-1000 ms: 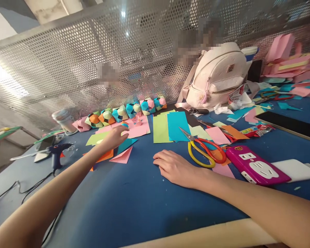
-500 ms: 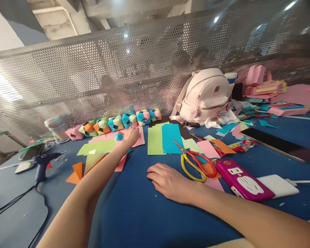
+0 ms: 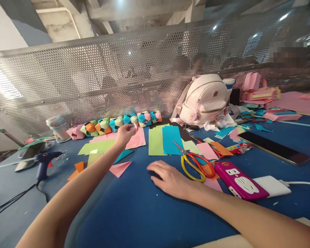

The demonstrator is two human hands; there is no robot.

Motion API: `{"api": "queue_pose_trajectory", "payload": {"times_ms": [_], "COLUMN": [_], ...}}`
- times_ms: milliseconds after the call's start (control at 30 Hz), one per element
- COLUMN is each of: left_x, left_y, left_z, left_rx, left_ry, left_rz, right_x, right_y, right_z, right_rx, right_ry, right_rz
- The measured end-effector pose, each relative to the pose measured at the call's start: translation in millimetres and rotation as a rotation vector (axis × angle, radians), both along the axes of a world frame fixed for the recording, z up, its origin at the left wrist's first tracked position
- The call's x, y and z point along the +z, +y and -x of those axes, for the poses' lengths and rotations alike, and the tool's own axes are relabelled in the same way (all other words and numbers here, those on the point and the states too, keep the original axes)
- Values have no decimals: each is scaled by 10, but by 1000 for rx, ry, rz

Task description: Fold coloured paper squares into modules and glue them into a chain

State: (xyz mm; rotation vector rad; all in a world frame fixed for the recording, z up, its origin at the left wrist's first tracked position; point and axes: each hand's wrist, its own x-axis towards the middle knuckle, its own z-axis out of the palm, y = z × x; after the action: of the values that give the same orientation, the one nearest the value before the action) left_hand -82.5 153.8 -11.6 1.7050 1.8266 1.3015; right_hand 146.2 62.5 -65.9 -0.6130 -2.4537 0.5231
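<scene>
My left hand (image 3: pixel 125 134) is stretched out and raised a little above a pink paper sheet (image 3: pixel 138 139). Its fingers are curled and pinched together just in front of a row of multicoloured folded paper balls (image 3: pixel 119 122). What the fingers hold is hidden. My right hand (image 3: pixel 170 177) lies palm down on the blue table (image 3: pixel 134 206), fingers spread, with nothing in it. Yellow and red scissors (image 3: pixel 196 165) lie just to its right. Green (image 3: pixel 155 141) and blue (image 3: pixel 172 137) paper sheets lie beyond it.
A magenta power strip (image 3: pixel 237 175) and a white power bank (image 3: pixel 271 186) lie at the right. A pale backpack (image 3: pixel 206 100) stands by the perforated metal screen (image 3: pixel 93 75). A blue glue gun (image 3: pixel 43 162), its cable and a jar (image 3: pixel 58 127) are at the left. Paper scraps are scattered about.
My left hand has lifted off the pink sheet and closed its fingers. The small blue ball seen beside it is no longer in view. My right hand has stayed put.
</scene>
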Motion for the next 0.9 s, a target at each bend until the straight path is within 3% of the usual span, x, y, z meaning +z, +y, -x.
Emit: {"api": "queue_pose_trajectory", "payload": {"times_ms": [200, 333, 433, 733, 833, 900], "left_x": [91, 95, 93, 19, -7, -2], "left_y": [-767, -1179, -1346, -1443, -1297, -1074], "left_z": [-353, -595, -699, -878, -757, -533], "left_rx": [-136, -275, -313, -310, -287, -226], "left_ry": [-360, -641, -781, -840, -722, -484], "left_rz": [24, 105, 140, 155, 96, 48], "right_x": [94, 157, 163, 83, 115, 134], "right_y": [-1, -56, -91, -42, -25, -23], "right_z": [63, 83, 103, 85, 39, 17], "right_rx": [-248, -204, -152, -105, -144, -166], "right_ry": [474, 573, 584, 606, 581, 565], "right_rz": [339, 482, 556, 585, 553, 547]}}
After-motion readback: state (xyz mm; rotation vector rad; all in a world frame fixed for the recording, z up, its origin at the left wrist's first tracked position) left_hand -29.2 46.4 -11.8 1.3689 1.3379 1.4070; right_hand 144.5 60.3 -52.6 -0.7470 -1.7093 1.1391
